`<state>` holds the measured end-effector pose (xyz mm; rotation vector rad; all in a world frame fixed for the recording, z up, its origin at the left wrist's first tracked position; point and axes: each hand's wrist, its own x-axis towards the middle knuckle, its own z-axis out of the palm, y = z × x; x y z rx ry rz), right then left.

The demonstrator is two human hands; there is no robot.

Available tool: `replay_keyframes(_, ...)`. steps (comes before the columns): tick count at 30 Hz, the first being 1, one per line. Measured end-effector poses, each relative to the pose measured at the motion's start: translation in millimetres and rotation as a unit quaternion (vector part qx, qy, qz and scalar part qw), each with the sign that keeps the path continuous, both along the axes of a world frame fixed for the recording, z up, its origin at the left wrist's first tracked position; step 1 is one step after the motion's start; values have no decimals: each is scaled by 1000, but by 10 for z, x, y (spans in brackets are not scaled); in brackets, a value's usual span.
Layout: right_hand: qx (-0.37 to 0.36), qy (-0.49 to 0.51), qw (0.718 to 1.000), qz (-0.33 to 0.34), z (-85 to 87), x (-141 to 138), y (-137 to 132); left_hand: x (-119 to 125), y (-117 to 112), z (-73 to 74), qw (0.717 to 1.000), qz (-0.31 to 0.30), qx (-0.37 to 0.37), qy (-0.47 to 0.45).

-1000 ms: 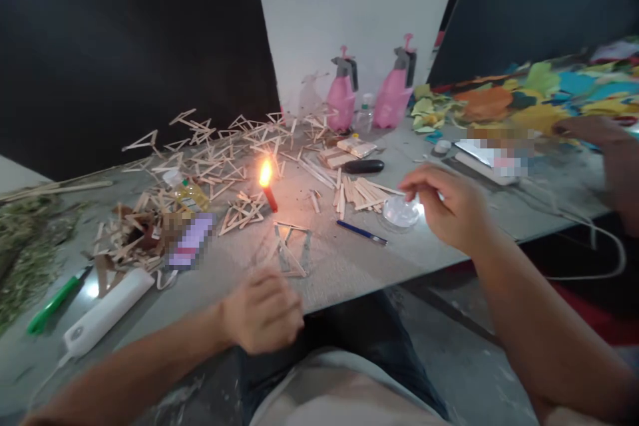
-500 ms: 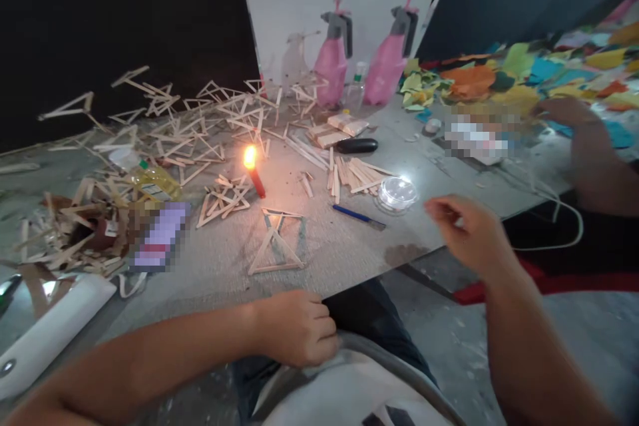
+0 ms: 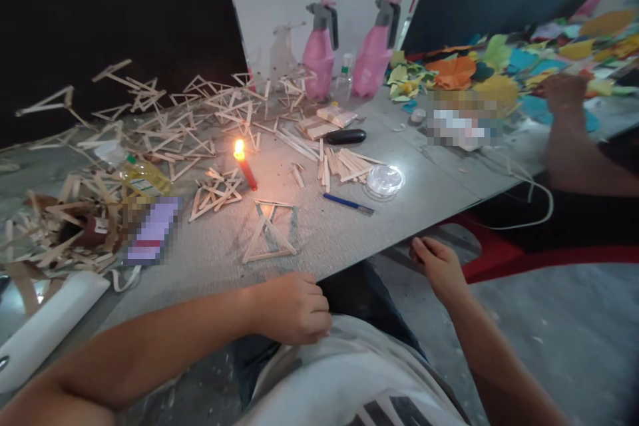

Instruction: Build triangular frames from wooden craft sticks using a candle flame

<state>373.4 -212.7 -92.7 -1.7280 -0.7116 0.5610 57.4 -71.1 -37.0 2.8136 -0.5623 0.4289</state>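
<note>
My left hand (image 3: 294, 309) rests at the table's front edge with its fingers curled in, and nothing shows sticking out of it. Off the edge to the right, my right hand (image 3: 440, 267) hangs in the air, thumb and fingers pressed together; no object is visible in it. Just beyond my left hand, a frame of joined wooden sticks (image 3: 269, 254) lies flat. Behind that a lit red candle (image 3: 246, 173) stands upright. A blue pen-like tool (image 3: 348, 204) lies near a clear round dish (image 3: 386, 180) and a pile of loose sticks (image 3: 349, 165).
Stick triangles (image 3: 194, 126) are heaped at the back left. A yellow liquid bottle (image 3: 142, 176) stands by a blurred purple item (image 3: 154, 229). Two pink spray bottles (image 3: 318, 63) stand behind. At right, another person's hand (image 3: 564, 93) is over coloured paper (image 3: 452, 73); a red chair (image 3: 524, 263) stands below.
My right hand has dropped from beside the round dish to below the table edge, its fingers closer together. My left hand stays put. The view has shifted slightly; the other person's hand has moved.
</note>
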Motion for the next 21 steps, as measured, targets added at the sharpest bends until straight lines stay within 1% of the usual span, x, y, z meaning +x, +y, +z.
replay_keyframes(3,19,108,994,10,113,-107,-8,-3,0,24,998,20,-57,-12)
replay_keyframes(6,38,209,976,44,258,-319,-44,-7,-12,83,984,69,-163,-29)
replay_keyframes(8,46,265,960,74,355,-495,-61,-5,-37,127,961,124,-244,-28)
replay_keyframes(10,58,310,943,101,437,-669,-61,3,-74,157,931,188,-311,-13)
replay_keyframes(11,70,341,930,118,471,-747,-53,11,-94,164,915,220,-338,-2)
replay_keyframes(13,111,425,885,158,520,-881,-27,34,-127,162,883,274,-380,24)
replay_keyframes(15,141,475,848,186,541,-983,5,63,-145,148,859,314,-403,40)
replay_keyframes(17,145,493,833,202,534,-1059,35,93,-146,132,849,335,-405,47)
replay_keyframes(19,138,504,827,209,503,-1113,59,122,-135,121,855,334,-393,56)
replay_keyframes(21,131,511,823,210,458,-1150,77,147,-118,116,873,317,-363,73)
